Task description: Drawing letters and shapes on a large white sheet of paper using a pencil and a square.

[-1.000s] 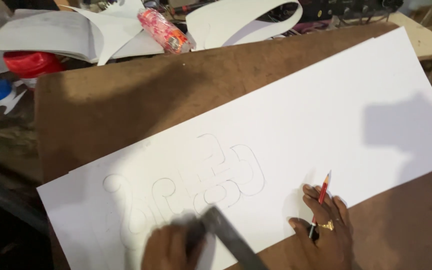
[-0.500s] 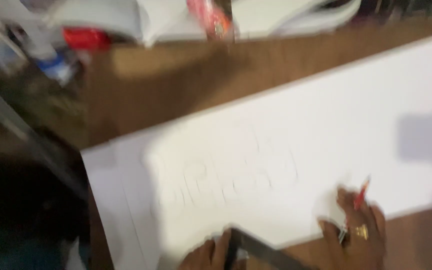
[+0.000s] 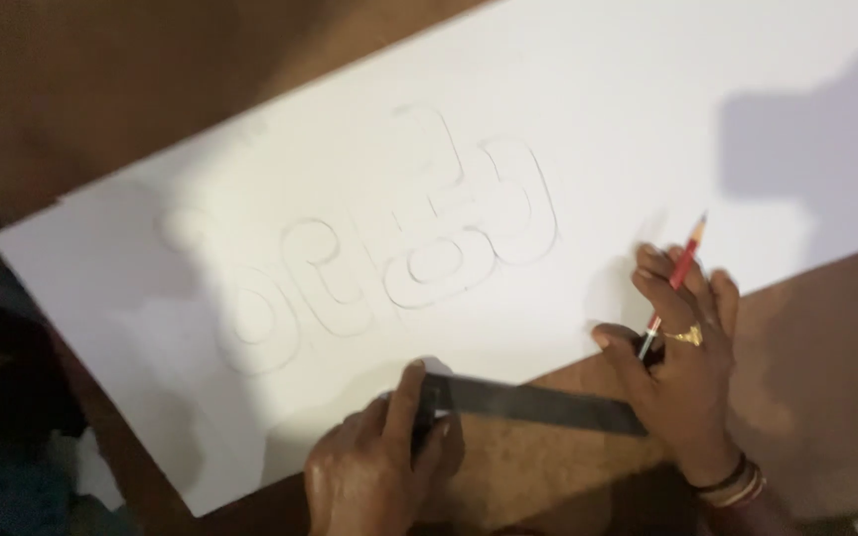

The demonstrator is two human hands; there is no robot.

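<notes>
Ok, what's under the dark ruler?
The dark ruler lies mostly on the brown board; its left end, pinned by the left hand, overlaps the white sheet. Anything beneath it is hidden.

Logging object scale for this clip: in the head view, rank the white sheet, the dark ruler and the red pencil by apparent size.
1. white sheet, by far the largest, running out of frame.
2. dark ruler, a long strip between both hands.
3. red pencil, smallest, though the right hand hides part of it.

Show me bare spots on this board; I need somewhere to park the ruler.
Free: white sheet right of the outlined shapes, and brown board beyond the right hand. Crowded: lower edge, where left hand and ruler lie.
</notes>
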